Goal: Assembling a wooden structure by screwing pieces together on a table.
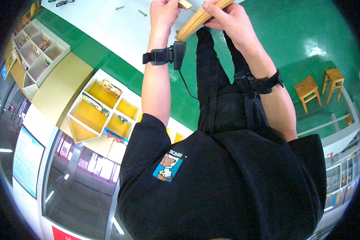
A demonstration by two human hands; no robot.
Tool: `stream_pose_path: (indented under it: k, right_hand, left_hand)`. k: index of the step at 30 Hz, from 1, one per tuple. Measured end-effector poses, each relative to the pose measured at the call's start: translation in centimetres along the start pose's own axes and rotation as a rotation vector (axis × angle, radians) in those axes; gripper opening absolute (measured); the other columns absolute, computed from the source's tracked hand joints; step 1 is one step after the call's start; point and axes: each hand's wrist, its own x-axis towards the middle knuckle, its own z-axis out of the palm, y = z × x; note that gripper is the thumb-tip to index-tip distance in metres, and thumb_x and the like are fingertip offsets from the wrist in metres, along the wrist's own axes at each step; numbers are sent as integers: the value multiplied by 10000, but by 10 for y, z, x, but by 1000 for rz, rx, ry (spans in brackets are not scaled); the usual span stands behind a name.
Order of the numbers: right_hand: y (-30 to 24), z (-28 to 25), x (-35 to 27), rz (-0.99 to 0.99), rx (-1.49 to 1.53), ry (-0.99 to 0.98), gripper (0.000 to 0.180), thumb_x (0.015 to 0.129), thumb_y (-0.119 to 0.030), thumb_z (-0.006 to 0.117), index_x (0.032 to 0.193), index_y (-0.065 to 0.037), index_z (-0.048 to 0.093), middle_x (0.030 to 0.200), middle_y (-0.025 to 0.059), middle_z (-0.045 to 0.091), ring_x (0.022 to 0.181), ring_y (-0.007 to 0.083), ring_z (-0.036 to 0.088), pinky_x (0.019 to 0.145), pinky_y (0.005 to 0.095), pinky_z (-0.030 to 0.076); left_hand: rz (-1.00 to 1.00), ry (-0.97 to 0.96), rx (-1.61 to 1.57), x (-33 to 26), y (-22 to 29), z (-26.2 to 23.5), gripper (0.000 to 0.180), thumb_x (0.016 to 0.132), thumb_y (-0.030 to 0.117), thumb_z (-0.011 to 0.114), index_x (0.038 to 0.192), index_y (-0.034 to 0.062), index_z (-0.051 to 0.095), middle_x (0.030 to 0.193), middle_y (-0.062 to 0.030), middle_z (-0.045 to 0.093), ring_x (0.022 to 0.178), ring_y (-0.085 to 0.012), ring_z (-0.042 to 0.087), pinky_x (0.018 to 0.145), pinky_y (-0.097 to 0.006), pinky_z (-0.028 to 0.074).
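Note:
My right hand (238, 30) is closed around a pale wooden bar (200, 20), thumb along its upper side. The bar slants down toward the left, its lower end over the table's edge. My left hand (164, 14) is curled closed at the top of the view, its fingertips by a short pale wooden piece (185, 4). Between that piece and the bar runs a thin metal shaft (193, 9), too small to make out. Both hands are partly cut off by the upper edge of the picture.
Two screws (142, 13) lie on the white table (104, 24), with dark-handled tools (64, 3) at its far left. White compartment shelves (104, 106) stand to the left. Wooden stools (307, 89) are on the green floor at right. A black cable (184, 82) hangs from my left wrist.

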Motion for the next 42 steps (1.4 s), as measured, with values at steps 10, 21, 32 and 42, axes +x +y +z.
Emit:
stream_pose_path:
  k: [10,21,32,42]
  right_hand:
    - [1,-1,3,9,-41,8,285,896,-179,582,1028,73,558,975,126,605,853,181,611,720,292,534]
    - [10,1,5,39,-22,8,318,898,-199,583,1075,61,540,1005,136,598,877,186,608,738,292,537]
    - [47,-8,25,-92,43,66,277,822,-270,680,902,-8,639,751,36,613,625,87,603,577,200,504]
    - [36,-11,22,71,58,98,321,792,-266,720,916,10,615,819,70,625,706,128,641,643,266,581]
  left_hand:
    - [0,-5,25,-2,0,2,387,867,294,569,666,-34,611,498,-15,496,432,-93,424,412,-251,316]
    - [78,7,-63,0,-14,8,325,844,278,636,666,9,590,522,8,499,436,-50,408,413,-215,284]
    - [118,90,-26,0,-15,13,396,871,346,598,677,2,617,534,-32,566,467,-83,504,470,-232,392]
    - [181,157,84,-12,-6,26,437,894,363,541,690,-15,627,543,-72,612,514,-146,615,541,-275,475]
